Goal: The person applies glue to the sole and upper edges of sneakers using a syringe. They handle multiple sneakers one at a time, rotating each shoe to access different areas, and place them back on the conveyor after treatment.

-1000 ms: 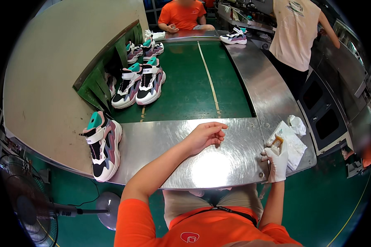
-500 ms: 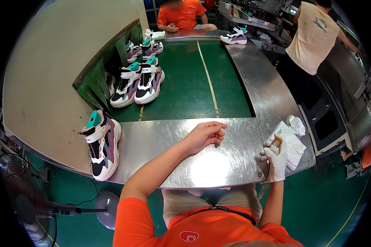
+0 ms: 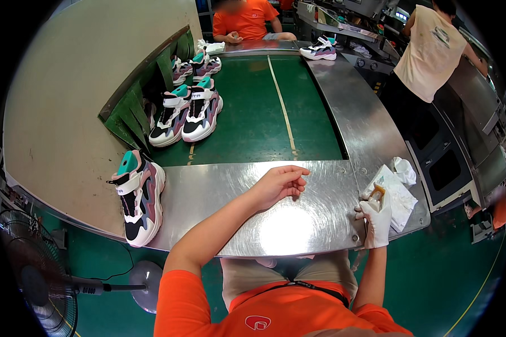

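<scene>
My left hand (image 3: pixel 279 185) is bare and rests on the metal table (image 3: pixel 236 227), its fingers loosely bent and apart with nothing seen in them. On my right hand (image 3: pixel 377 220) is a white glove that leaves some fingertips bare. It grips a small amber-brown, partly see-through piece (image 3: pixel 378 194), whose kind I cannot make out. White crumpled paper (image 3: pixel 402 202) lies beside that hand. To the left of my left forearm, a white, black and purple sneaker (image 3: pixel 139 199) with a teal insert stands at the table's edge.
Several similar sneakers (image 3: pixel 203 112) stand on the green conveyor belt (image 3: pixel 253 112) near a strip curtain (image 3: pixel 123 121). Another sneaker (image 3: pixel 319 49) sits on the far rail. One person (image 3: pixel 244 19) sits opposite; another (image 3: pixel 433 50) stands at right. A fan (image 3: pixel 36 281) is at lower left.
The sneakers on the belt appear shifted very slightly left. The person standing at right has moved a little. My two hands have stayed in place.
</scene>
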{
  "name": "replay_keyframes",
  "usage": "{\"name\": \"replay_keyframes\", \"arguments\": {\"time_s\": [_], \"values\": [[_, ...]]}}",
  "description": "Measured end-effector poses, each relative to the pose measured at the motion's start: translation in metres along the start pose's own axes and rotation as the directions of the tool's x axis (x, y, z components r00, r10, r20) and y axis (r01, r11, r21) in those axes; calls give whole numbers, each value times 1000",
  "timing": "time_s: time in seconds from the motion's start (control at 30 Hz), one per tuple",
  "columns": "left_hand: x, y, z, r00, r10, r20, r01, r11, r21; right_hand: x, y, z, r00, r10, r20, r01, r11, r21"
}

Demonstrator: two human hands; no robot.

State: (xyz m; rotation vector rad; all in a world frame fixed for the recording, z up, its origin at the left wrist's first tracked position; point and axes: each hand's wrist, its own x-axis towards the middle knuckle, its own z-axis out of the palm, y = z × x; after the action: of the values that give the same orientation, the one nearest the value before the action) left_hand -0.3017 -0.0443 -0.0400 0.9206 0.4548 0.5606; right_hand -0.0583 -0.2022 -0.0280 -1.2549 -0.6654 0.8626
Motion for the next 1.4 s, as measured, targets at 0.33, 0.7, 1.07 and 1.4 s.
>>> {"name": "replay_keyframes", "arguments": {"time_s": [0.33,0.7,1.07,1.4], "values": [[1,-1,0,1000,1,-1,-1,1000,-5,0,1,-1,1000,2,-4,-3,1000,-9],[1,-1,1,1000,-8,-5,8,1000,-1,1,1,-2,1000,-12,-3,12,1000,-24],[1,-1,2,1000,-11,-9,11,1000,1,1,1,-3,1000,-7,-1,6,1000,-11],[2,-1,3,1000,-5,-11,5,1000,-4,-1,2,-1,999,-23,-35,21,999,-45]]}}
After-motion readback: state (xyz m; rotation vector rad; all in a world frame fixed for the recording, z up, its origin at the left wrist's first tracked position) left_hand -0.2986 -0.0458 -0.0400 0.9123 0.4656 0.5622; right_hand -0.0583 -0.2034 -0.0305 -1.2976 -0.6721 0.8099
